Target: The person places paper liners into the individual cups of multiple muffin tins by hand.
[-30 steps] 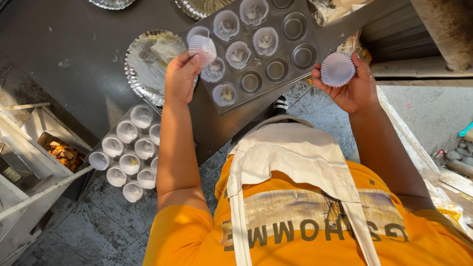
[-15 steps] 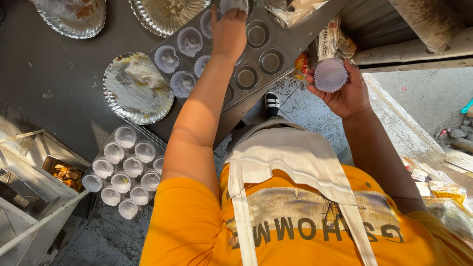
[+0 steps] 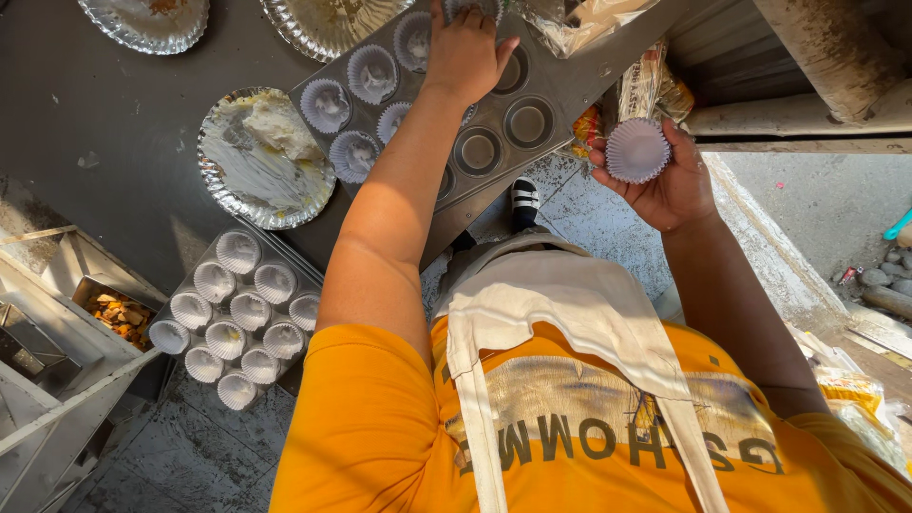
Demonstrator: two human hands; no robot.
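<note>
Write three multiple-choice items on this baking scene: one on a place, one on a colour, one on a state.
1. Where does the left hand rest?
A. on the foil plate
B. on the muffin tray
C. on the floor

2. What colour is the person's shirt?
A. orange
B. blue
C. black

3. What state is the muffin tray under the hand in?
A. every cup lined
B. no cup lined
C. some cups lined, some bare

Answers:
1 B: the left hand lies on the far cups of the muffin tray, while the right hand holds paper liners off to the side.
2 A: the shirt is orange.
3 C: white liners fill the cups on the tray's left side, and the cups on its right side are bare metal.
</note>
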